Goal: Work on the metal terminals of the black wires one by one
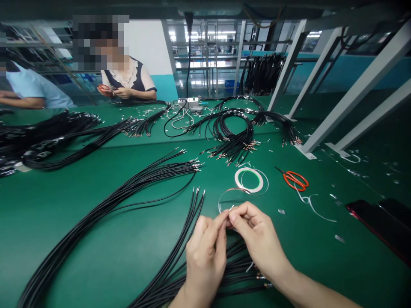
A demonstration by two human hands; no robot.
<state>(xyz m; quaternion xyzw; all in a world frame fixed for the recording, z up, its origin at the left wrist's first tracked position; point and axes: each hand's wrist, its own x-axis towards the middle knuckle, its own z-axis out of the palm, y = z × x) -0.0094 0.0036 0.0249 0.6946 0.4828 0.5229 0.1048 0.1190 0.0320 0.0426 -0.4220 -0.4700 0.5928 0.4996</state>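
Observation:
My left hand (pixel 205 252) and my right hand (pixel 257 237) meet above the green table (pixel 96 252), fingertips pinched together on a small metal cable end (pixel 230 209). A thin loop of clear tape (pixel 229 197) arcs up from the pinch. A bundle of black cables (pixel 180 239) runs under both hands, its metal-tipped ends fanning toward the upper left. A white tape roll (pixel 250 179) lies just beyond my fingers.
Orange-handled scissors (pixel 295 179) lie to the right, a dark phone (pixel 382 226) at the right edge. More black cable bundles (pixel 231 132) cover the far table. White frame legs (pixel 349 102) stand right. Two other people (pixel 126 81) work at the back left.

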